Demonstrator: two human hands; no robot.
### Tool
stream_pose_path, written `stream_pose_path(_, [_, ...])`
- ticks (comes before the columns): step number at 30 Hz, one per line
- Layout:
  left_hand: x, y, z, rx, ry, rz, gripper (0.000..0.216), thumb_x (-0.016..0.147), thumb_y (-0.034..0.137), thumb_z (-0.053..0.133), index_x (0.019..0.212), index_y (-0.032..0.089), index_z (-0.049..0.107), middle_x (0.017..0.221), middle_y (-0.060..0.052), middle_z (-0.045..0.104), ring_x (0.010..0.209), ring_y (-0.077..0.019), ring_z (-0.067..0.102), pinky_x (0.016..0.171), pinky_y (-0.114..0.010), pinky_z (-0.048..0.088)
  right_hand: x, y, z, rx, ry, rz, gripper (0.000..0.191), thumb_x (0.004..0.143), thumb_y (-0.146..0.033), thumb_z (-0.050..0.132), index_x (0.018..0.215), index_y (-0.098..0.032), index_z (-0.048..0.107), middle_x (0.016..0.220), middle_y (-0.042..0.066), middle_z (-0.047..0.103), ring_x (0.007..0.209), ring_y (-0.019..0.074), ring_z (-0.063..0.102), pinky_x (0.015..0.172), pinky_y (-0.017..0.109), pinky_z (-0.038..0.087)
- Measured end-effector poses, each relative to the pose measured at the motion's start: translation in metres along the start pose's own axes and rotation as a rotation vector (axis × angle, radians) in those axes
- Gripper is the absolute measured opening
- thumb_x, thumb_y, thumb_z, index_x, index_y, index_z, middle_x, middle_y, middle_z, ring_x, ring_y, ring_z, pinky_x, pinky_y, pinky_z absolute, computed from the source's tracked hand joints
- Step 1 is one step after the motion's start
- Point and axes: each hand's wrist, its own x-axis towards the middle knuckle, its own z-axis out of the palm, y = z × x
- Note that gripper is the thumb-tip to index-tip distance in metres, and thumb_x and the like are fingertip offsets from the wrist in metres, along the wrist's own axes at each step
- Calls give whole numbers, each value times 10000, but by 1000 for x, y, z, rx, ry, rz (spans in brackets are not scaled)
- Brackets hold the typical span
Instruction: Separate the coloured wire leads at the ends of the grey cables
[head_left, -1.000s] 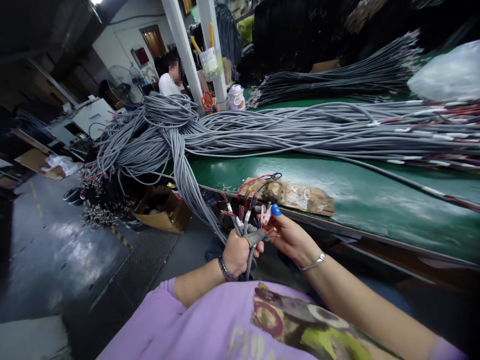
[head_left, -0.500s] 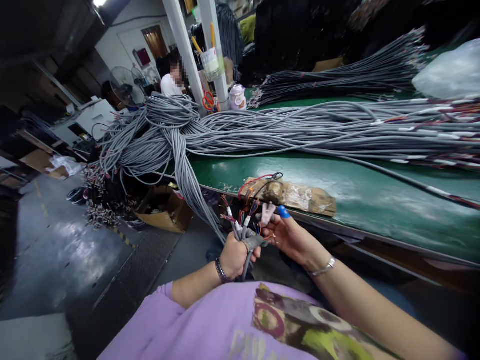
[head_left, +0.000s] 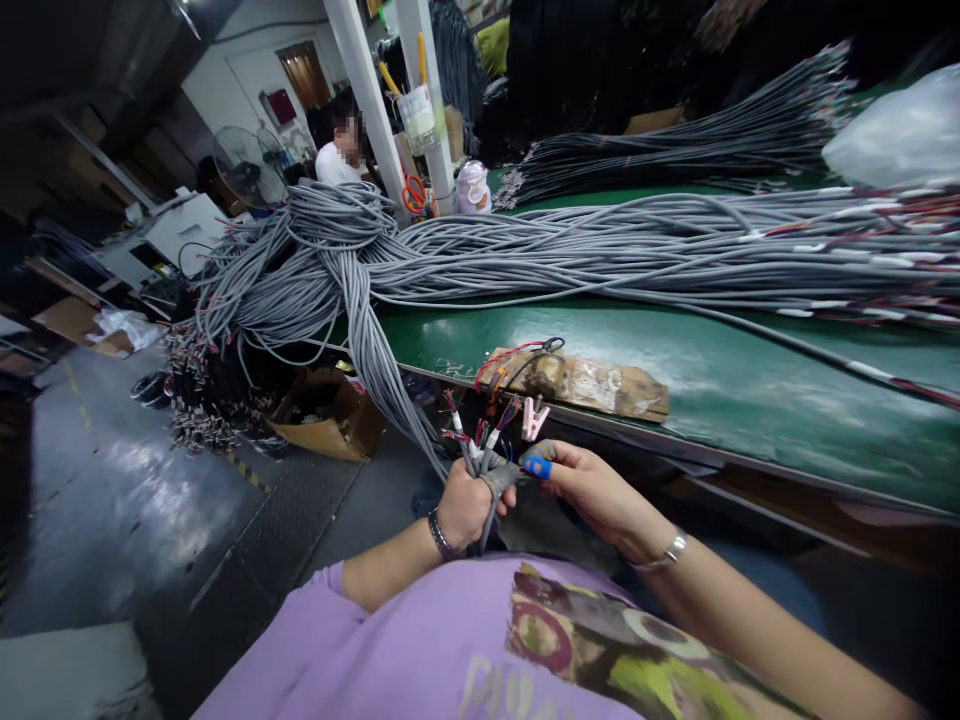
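Note:
My left hand point(head_left: 463, 505) is closed around several grey cables point(head_left: 489, 522), with a grey covering on the thumb. Their stripped ends fan out above the fist, showing thin coloured wires point(head_left: 510, 410) and white sleeves. Just right of that fist, my right hand point(head_left: 559, 468) pinches the thin wires at the end of one cable; blue tape wraps its thumb and a grey cover sits on a finger. The wires are mostly hidden between the fingertips. A pink clip point(head_left: 534, 418) stands just above the right fingertips, by the bench edge, apart from them.
A wooden block point(head_left: 600, 385) with red and black leads lies along the front edge of the green bench point(head_left: 720, 370). Behind it stretches a long pile of grey cables point(head_left: 570, 245). A cardboard box point(head_left: 330, 420) stands on the floor. A person point(head_left: 341, 150) sits in the background.
My right hand has gone from fingers apart near the clip to a pinch on the wires, its thumb moving down and left. The clip is now uncovered. My left hand keeps its grip.

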Motion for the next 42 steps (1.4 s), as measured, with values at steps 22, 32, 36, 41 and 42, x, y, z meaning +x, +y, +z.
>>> stream_pose_path(22, [27, 20, 6, -217, -151, -113, 448, 530, 459, 822, 578, 163, 489, 388, 49, 456, 337, -46, 365, 349, -192, 226, 43, -9, -2, 412, -38, 94, 419, 682, -594, 745, 707, -184, 663, 612, 1, 617, 520, 122, 517, 524, 265, 440])
stream_pose_path(32, [24, 8, 3, -144, -131, -90, 451, 595, 492, 789, 561, 161, 484, 405, 38, 475, 330, -43, 357, 356, -199, 227, 42, -5, 1, 450, -7, 73, 456, 693, -640, 709, 735, -191, 642, 637, -3, 620, 546, 113, 527, 529, 241, 452])
stream_pose_path(36, [16, 9, 1, -101, -85, -71, 432, 629, 488, 769, 570, 160, 494, 416, 38, 484, 343, -49, 370, 362, -194, 247, 31, -5, -10, 329, -140, 192, 553, 647, -724, 679, 758, -184, 643, 678, 19, 623, 585, 125, 550, 560, 255, 470])
stream_pose_path(41, [8, -2, -4, 7, -66, 0, 418, 678, 490, 734, 552, 155, 516, 441, 29, 502, 370, -57, 397, 388, -197, 296, 15, -10, -23, -41, -239, 249, 517, 640, -650, 737, 696, -151, 615, 655, 13, 579, 594, 115, 510, 577, 256, 454])
stream_pose_path(42, [7, -6, -5, 28, -64, 13, 418, 693, 491, 723, 552, 155, 518, 446, 28, 505, 374, -59, 402, 394, -198, 304, 14, -12, -23, -111, -244, 226, 491, 646, -618, 750, 699, -151, 610, 653, 8, 574, 596, 113, 502, 580, 254, 445])
